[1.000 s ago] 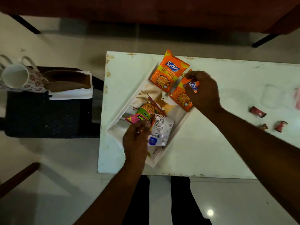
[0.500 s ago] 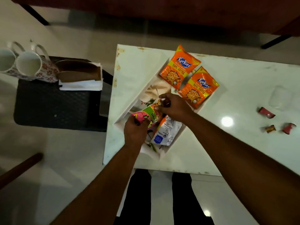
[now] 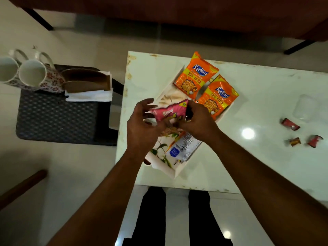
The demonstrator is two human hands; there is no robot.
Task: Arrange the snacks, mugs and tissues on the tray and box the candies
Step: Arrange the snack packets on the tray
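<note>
Hands had met over the tray [image 3: 177, 172]: the right hand [image 3: 198, 121], on an orange pack [image 3: 217, 97] a second earlier, now pinched the pink pack [image 3: 168, 111] together with the left hand [image 3: 143, 125], lifting it above the tray's middle. Both orange packs lay at the tray's far end, a white pack [image 3: 182, 146] at its near end. Candies [image 3: 291, 124] stayed right of the tray, mugs [image 3: 33, 75] far left.

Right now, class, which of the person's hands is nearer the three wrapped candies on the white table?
Right. The right hand holds the pink packet over the tray, on the side toward the candies; the left hand lies farther away.
</note>
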